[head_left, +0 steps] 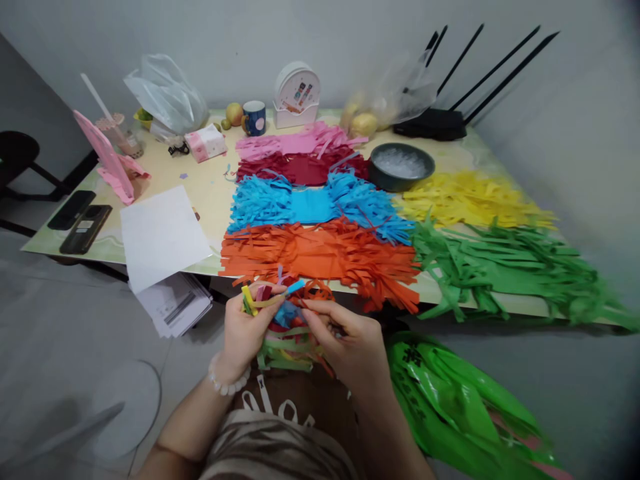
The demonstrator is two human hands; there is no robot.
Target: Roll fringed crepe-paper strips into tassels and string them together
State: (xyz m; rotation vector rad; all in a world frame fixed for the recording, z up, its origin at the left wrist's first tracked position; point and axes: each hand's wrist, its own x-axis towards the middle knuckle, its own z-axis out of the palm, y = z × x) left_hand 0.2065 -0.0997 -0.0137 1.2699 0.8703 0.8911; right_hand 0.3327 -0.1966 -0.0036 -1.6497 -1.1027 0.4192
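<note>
My left hand [246, 330] and my right hand [347, 340] are held together in front of my lap, just below the table's near edge. Both are closed on a bundle of coloured paper strips [287, 327]: yellow, red, blue, green and orange loops that hang down between them. The left wrist wears a pale bead bracelet. On the table [210, 193] right above the hands lies fringed orange paper [320, 257], with blue paper [310, 203], dark red paper [300, 167] and pink paper [295, 143] behind it.
Fringed green paper [500, 270] and yellow paper [470, 197] lie at the right. A dark bowl [401, 167], a mug [254, 117], fruit, plastic bags, white sheets [160, 233], two phones [80, 220] and a pink stand [107, 160] are there too. A green plastic bag [450, 400] lies by my right knee.
</note>
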